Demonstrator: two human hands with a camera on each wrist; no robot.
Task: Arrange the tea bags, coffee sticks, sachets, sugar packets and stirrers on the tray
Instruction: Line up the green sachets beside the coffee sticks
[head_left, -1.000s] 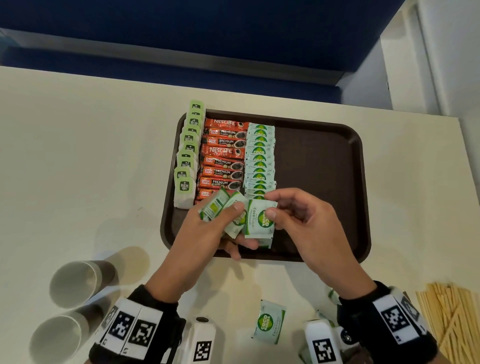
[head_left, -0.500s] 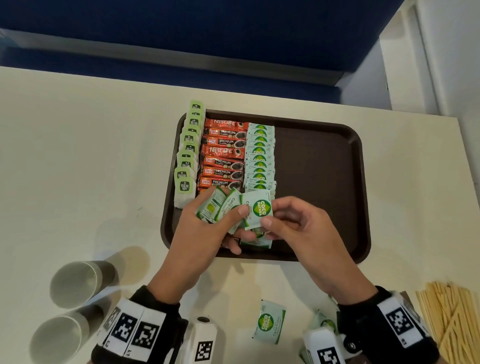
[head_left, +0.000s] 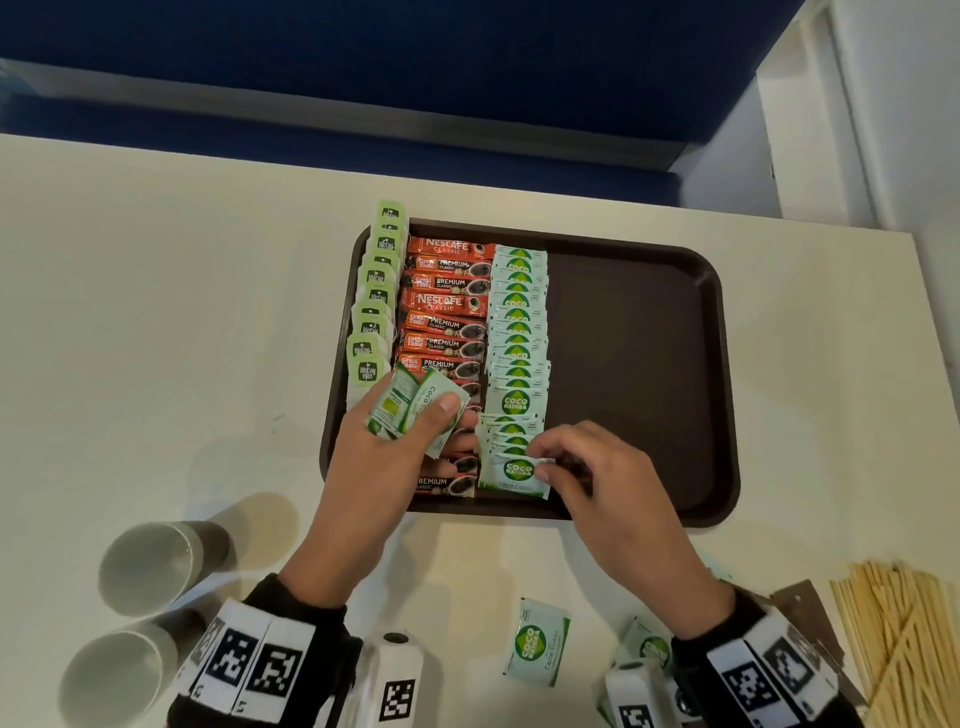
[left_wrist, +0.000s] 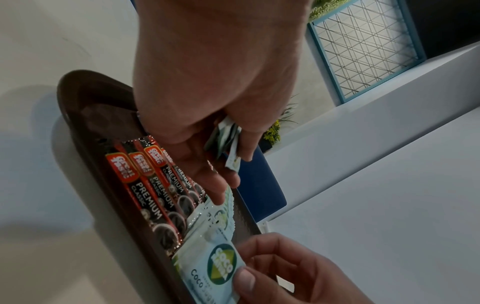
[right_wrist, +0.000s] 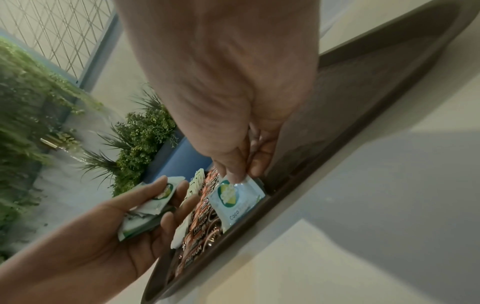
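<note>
Glossy flat sachet on smooth brown tray

Head view looks down; both wrist views share the tray close up

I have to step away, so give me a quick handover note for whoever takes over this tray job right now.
Left hand: grips a small stack of spare sugar packets above the tray.
Right hand: pinches one Coco Natura packet at the near end of the sugar column.
Done: tea bags along the left rim, coffee sticks beside them, sugar column nearly full.
Left: held packets, loose packet on the table, more by the right wrist, and the wooden stirrers. The tray's right half is free.
</note>
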